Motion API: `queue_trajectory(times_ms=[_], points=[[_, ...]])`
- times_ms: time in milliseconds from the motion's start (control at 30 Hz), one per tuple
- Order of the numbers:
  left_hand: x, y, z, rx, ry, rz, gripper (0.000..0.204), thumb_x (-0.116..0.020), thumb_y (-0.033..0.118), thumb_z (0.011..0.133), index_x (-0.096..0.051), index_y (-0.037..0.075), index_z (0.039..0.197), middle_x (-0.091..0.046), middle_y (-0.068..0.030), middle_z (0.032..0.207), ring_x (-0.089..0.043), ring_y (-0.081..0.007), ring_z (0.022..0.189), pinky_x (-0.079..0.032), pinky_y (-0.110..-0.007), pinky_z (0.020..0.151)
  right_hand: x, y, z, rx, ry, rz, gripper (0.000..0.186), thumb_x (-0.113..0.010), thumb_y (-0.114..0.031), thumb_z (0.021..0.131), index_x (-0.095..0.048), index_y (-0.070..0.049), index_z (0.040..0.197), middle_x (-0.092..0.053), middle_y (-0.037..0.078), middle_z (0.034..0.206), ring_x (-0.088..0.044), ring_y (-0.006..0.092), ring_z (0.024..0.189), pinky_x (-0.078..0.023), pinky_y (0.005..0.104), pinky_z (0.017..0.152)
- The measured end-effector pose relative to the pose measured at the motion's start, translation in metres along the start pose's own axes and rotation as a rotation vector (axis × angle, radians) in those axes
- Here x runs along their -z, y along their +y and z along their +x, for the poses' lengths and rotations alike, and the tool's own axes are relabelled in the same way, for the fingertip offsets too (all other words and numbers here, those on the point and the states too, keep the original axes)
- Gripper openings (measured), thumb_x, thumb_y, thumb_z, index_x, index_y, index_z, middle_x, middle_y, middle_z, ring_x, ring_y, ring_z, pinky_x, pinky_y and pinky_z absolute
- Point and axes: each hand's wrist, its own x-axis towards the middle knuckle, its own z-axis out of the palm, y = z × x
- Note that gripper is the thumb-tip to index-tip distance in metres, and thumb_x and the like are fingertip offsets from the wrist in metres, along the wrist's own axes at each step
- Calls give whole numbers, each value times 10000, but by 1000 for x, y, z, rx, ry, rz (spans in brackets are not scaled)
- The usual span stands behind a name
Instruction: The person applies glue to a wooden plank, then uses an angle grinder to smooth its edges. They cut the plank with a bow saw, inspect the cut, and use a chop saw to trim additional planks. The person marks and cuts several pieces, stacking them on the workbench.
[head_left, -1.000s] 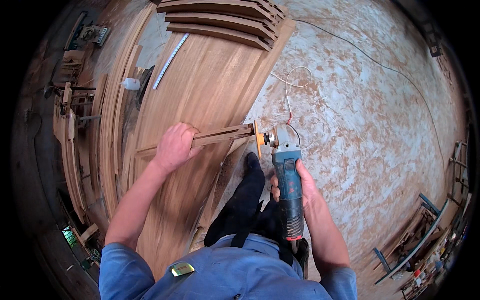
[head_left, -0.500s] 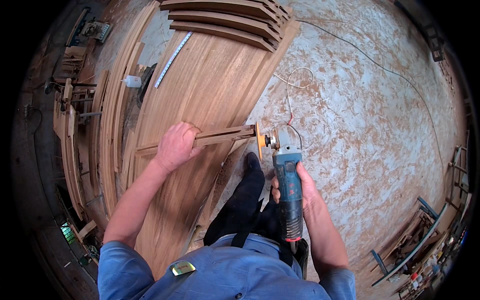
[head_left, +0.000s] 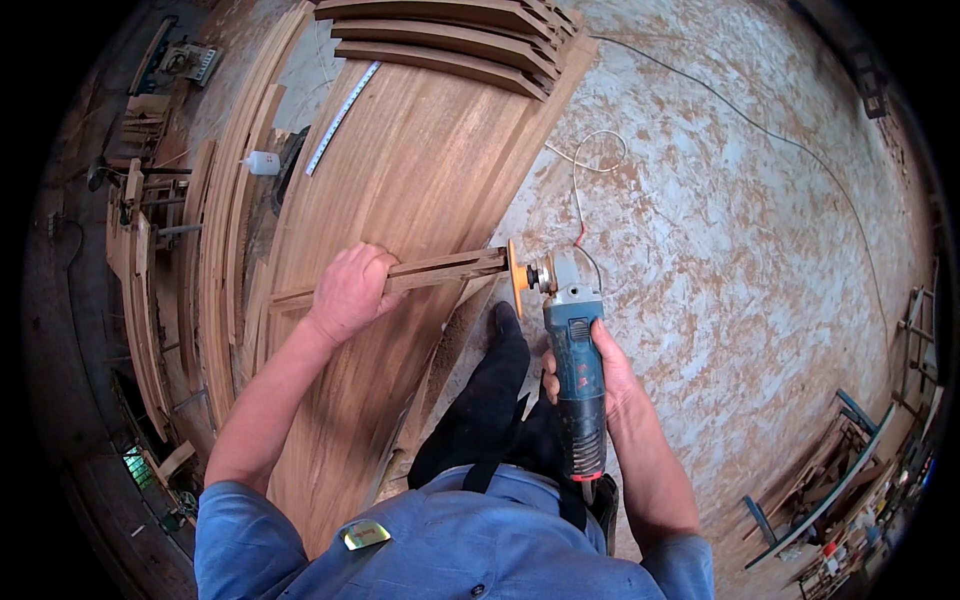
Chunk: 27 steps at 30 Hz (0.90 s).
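Here the left hand (head_left: 348,290) has its grip closed around a narrow piece of wood (head_left: 450,268), fingers wrapped over it near its middle. The wood lies crosswise above the tabletop (head_left: 400,160), its right end sticking out past the edge; a dark gap runs along its length, and whether it is one slotted piece or two strips together is hard to tell. The right hand (head_left: 618,380) has its grip clamped on the body of a blue grinder (head_left: 576,350), thumb along the near side, fingertips showing on the other. The grinder's yellow disc (head_left: 516,280) stands on edge right at the wood's end, though whether they touch is unclear. The wood looks stiff and fairly light, so one hand should manage it, but its thin sides beside the gap could chip, and any push at the overhanging end would likely twist it. Holding it over the tabletop, well back from the disc, seems the sound place. The grinder looks heavy and front-weighted by its metal head; its thick body is the place to hold, clear of disc and cable. Curved wood pieces (head_left: 440,48) lie stacked at the tabletop's far end, near a measuring strip (head_left: 343,118).
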Motion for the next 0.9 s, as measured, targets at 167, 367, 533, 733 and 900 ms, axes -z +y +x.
queue_trajectory(times_ms=[167,367,533,733,900], points=[[1,0,1,9,-24,5,416,-807,162,673,-566,49,993,-602,-124,960,-597,-335,897,-482,-434,773,0,0,0,4,-6,-5,626,-609,-633,884,-578,-88,1192,-652,183,890,-678,321,701,-591,420,585],[0,-1,0,6,-24,1,422,-803,159,674,-559,48,1000,-598,-128,958,-595,-339,894,-484,-435,774,0,0,-1,16,-31,-26,619,-620,-622,882,-579,-90,1196,-658,187,906,-681,322,709,-587,426,587],[0,-2,0,-2,-20,-1,420,-798,154,675,-558,46,1002,-598,-133,962,-595,-343,900,-486,-436,778,1,-1,-1,25,-30,-60,632,-614,-629,883,-569,-91,1210,-661,186,921,-683,323,718,-584,431,595],[1,-1,1,11,-37,3,415,-796,147,676,-563,39,1003,-607,-135,979,-597,-345,914,-489,-440,795,10,2,-2,27,10,-14,636,-613,-627,888,-555,-90,1223,-660,185,924,-681,329,722,-584,438,606],[-1,-1,-1,18,-40,17,408,-796,146,678,-567,37,998,-618,-137,999,-602,-340,932,-490,-441,807,6,2,-3,30,-25,32,622,-625,-606,891,-547,-88,1227,-658,186,922,-682,328,728,-586,440,613]])
